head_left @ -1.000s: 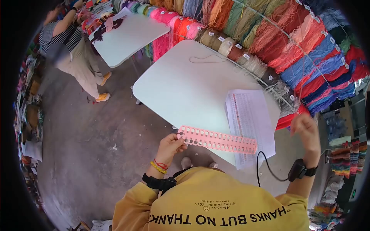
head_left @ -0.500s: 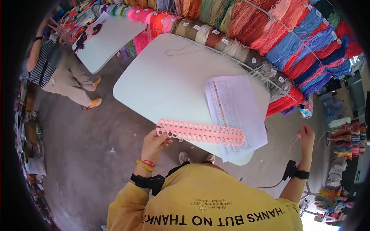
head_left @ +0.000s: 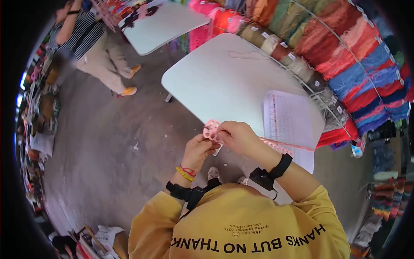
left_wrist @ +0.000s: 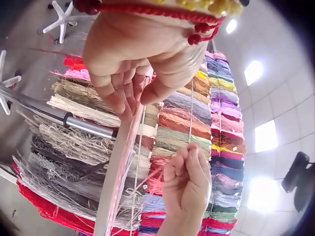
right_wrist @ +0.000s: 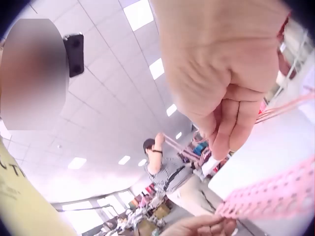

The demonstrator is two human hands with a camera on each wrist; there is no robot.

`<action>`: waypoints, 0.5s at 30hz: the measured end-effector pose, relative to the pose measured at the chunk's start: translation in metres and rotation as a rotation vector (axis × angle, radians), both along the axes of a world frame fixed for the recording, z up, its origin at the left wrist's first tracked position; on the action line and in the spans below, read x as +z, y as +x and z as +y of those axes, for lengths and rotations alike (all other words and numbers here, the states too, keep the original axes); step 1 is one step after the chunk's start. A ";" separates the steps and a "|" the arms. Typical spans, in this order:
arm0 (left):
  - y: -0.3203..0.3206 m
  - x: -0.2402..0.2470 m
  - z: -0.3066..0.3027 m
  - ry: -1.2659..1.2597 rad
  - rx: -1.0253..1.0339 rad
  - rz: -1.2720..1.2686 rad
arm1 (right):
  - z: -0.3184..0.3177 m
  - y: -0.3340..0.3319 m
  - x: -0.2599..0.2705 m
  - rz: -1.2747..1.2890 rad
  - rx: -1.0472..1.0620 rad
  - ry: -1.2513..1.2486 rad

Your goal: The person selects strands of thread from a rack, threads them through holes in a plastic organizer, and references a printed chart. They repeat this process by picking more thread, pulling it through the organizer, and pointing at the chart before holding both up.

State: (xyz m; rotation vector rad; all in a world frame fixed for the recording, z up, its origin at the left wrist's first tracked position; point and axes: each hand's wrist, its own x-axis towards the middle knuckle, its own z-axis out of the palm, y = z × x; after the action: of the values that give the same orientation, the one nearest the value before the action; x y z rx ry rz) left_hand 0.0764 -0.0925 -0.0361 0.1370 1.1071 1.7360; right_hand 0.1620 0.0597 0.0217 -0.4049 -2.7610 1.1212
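A long pink strip (right_wrist: 275,197), punched with rows of round holes, extends rightward from my left hand (head_left: 196,152) over the front edge of the white table (head_left: 215,77). That hand pinches the strip's left end between thumb and fingers. My right hand (head_left: 241,137) is at the same end, its fingertips close over the holes, and hides the strip's middle in the head view. Pink thread (right_wrist: 288,107) trails from its pinched fingers; in the left wrist view the strands (left_wrist: 155,180) run off beside the right hand (left_wrist: 188,184).
Printed sheets (head_left: 286,114) lie on the table's right side, with a thin loop of string (head_left: 248,56) toward the back. Labelled skeins of coloured yarn (head_left: 345,60) hang along the far side. Another person (head_left: 88,39) stands at the left by a second white table (head_left: 168,26).
My right hand has dropped from raised at the far right, then swung left with the thread to the strip's left end. The left hand keeps its hold on the strip.
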 end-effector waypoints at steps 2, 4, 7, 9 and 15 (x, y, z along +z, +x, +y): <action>0.001 -0.002 -0.002 -0.014 0.005 0.000 | -0.008 -0.006 -0.009 -0.001 0.022 0.120; 0.003 -0.004 -0.002 -0.033 0.031 0.010 | -0.012 -0.008 -0.010 -0.041 0.033 0.190; 0.006 -0.008 -0.002 -0.030 0.065 0.016 | -0.019 -0.009 -0.011 0.004 0.051 0.278; 0.008 -0.013 -0.001 -0.022 0.090 0.025 | -0.022 -0.011 -0.009 -0.043 0.085 0.380; 0.013 -0.028 0.004 -0.006 0.182 0.048 | -0.034 -0.015 -0.005 -0.057 0.223 0.637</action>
State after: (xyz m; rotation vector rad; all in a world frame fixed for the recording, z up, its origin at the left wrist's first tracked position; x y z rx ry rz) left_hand 0.0895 -0.0889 -0.0636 0.0766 1.1902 1.8990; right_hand 0.1474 0.0261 0.0163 -0.0493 -3.0563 0.2099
